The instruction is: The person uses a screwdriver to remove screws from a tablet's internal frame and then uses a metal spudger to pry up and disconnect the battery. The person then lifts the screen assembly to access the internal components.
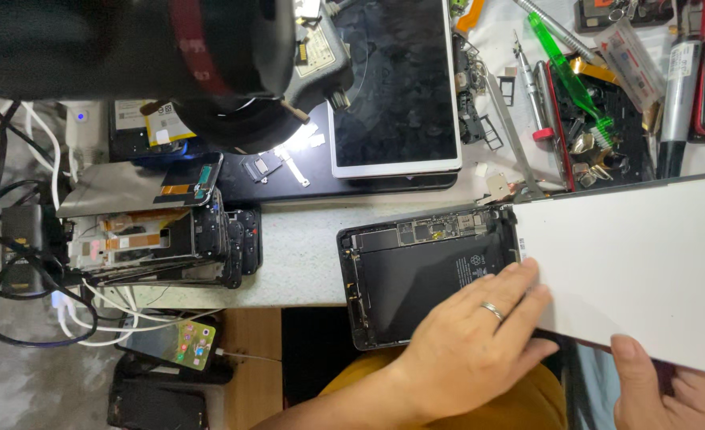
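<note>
I judged the step was lifting the white flat screen panel (639,271) off the opened black tablet body (416,279) at lower centre. My left hand (472,346) lay spread flat on it; my right hand (663,390) pinched the panel's lower edge. Next called for slow hinging.
</note>
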